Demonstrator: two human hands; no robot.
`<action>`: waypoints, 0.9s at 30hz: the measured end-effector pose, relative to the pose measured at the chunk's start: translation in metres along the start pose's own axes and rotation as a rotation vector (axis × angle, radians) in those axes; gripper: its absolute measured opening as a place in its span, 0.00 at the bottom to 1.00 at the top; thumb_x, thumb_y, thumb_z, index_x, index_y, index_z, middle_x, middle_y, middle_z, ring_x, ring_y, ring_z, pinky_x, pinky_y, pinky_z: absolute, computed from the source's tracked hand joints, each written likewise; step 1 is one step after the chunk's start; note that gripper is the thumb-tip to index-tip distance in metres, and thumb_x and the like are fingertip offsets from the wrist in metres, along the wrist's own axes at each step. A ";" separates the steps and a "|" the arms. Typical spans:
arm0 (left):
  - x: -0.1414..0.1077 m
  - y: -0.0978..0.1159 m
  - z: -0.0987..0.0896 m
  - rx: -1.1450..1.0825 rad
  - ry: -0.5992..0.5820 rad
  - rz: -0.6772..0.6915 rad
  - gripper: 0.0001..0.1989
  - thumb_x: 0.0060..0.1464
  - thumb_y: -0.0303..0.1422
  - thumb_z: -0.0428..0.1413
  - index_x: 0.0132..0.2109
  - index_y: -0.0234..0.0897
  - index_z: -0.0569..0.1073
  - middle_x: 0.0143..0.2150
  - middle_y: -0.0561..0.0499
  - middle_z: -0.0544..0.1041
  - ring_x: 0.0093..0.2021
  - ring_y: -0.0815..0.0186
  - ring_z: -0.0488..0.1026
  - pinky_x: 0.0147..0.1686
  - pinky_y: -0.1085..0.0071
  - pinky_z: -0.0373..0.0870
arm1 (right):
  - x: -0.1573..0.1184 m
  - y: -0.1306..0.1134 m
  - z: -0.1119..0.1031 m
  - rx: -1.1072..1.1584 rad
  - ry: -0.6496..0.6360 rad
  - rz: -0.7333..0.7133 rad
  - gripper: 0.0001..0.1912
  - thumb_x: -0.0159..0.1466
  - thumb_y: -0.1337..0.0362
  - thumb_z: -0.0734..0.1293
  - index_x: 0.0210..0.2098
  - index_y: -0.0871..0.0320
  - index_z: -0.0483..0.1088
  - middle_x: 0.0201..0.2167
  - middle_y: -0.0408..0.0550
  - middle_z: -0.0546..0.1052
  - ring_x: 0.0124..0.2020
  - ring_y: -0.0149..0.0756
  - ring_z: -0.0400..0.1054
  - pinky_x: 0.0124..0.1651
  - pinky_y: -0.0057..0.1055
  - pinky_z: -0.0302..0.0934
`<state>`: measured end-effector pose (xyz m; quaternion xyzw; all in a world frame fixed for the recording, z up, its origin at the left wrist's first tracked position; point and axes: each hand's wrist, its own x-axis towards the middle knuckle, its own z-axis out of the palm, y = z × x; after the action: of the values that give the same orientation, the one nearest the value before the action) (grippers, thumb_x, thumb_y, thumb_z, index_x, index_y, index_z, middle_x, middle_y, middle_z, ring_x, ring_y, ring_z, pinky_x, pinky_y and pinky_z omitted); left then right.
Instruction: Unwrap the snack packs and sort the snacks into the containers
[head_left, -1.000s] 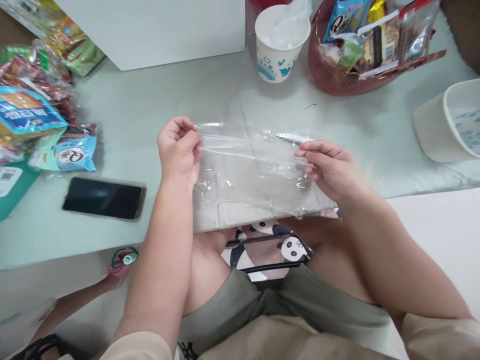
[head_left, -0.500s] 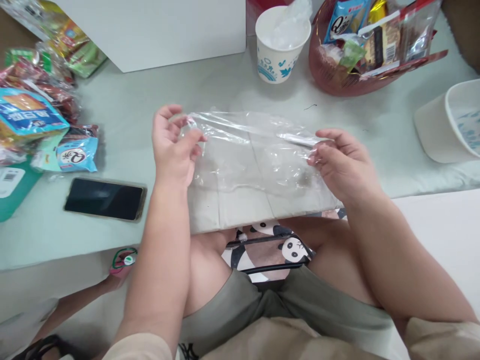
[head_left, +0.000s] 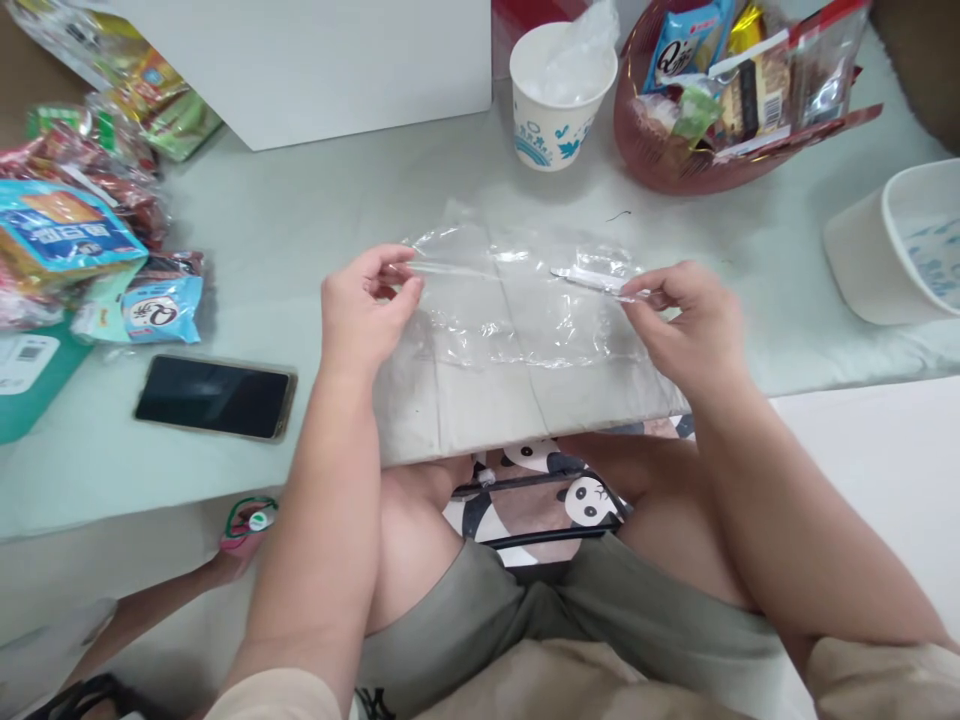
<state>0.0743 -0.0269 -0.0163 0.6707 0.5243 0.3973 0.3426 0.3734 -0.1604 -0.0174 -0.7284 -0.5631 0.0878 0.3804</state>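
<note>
Lengthwise, the clear bag (head_left: 517, 312) runs side-to-side.

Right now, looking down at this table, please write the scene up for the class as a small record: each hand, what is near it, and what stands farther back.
Left hand: at one end of the clear plastic
Right hand: gripping a slim pale tool at the plastic's other end
Left side: phone, screen dark; wrapped snacks in a pile
Back: paper cup with crumpled plastic inside; red bowl of packaged snacks
Far right: white container
Tool type: cannot tell
</note>
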 end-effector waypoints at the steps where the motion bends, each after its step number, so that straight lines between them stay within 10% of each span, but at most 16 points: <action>1: 0.000 0.000 -0.001 0.079 0.070 0.067 0.06 0.50 0.28 0.65 0.37 0.42 0.81 0.31 0.54 0.75 0.36 0.64 0.74 0.40 0.65 0.71 | 0.000 -0.001 -0.001 -0.016 0.044 -0.037 0.04 0.61 0.65 0.69 0.34 0.53 0.77 0.32 0.47 0.69 0.36 0.40 0.68 0.44 0.42 0.67; 5: -0.002 0.003 -0.006 0.147 0.237 0.321 0.07 0.46 0.25 0.67 0.29 0.40 0.77 0.42 0.47 0.74 0.49 0.58 0.73 0.56 0.57 0.69 | -0.001 -0.007 -0.007 -0.047 0.193 -0.189 0.02 0.62 0.63 0.70 0.33 0.53 0.74 0.51 0.58 0.69 0.59 0.58 0.66 0.57 0.57 0.63; 9: -0.004 0.014 -0.008 -0.455 0.025 0.423 0.09 0.50 0.28 0.65 0.30 0.40 0.71 0.46 0.49 0.82 0.56 0.60 0.78 0.68 0.56 0.64 | -0.002 -0.017 -0.015 0.379 0.210 -0.262 0.07 0.63 0.60 0.69 0.29 0.51 0.69 0.41 0.50 0.76 0.54 0.53 0.73 0.62 0.59 0.62; 14: -0.001 0.026 0.003 -0.793 -0.001 0.267 0.10 0.52 0.30 0.64 0.34 0.42 0.69 0.19 0.62 0.75 0.23 0.69 0.77 0.37 0.66 0.80 | 0.002 -0.028 -0.016 0.898 0.121 0.177 0.10 0.58 0.60 0.73 0.27 0.50 0.67 0.16 0.36 0.60 0.18 0.30 0.60 0.30 0.36 0.70; 17: 0.003 0.024 0.012 -0.810 0.054 0.079 0.11 0.55 0.29 0.64 0.35 0.42 0.67 0.18 0.63 0.71 0.15 0.72 0.67 0.14 0.74 0.61 | 0.006 -0.028 -0.013 0.981 0.112 0.401 0.12 0.56 0.56 0.76 0.31 0.49 0.70 0.18 0.35 0.61 0.19 0.28 0.57 0.23 0.29 0.62; 23: 0.007 0.010 0.022 -0.641 0.111 -0.129 0.11 0.63 0.29 0.62 0.37 0.44 0.65 0.23 0.60 0.71 0.17 0.76 0.61 0.11 0.71 0.38 | 0.004 -0.029 -0.006 0.955 -0.319 0.713 0.23 0.44 0.58 0.83 0.35 0.53 0.73 0.25 0.39 0.71 0.24 0.27 0.64 0.25 0.27 0.59; 27: 0.009 0.005 0.015 -0.429 0.094 -0.201 0.13 0.60 0.33 0.65 0.36 0.43 0.67 0.19 0.62 0.64 0.16 0.76 0.56 0.15 0.71 0.41 | 0.003 -0.023 -0.001 0.922 -0.283 0.650 0.19 0.47 0.58 0.82 0.27 0.56 0.70 0.22 0.37 0.66 0.23 0.25 0.61 0.25 0.26 0.61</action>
<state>0.0908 -0.0195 -0.0166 0.5079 0.5076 0.4942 0.4902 0.3574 -0.1562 -0.0006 -0.6043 -0.2595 0.5325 0.5328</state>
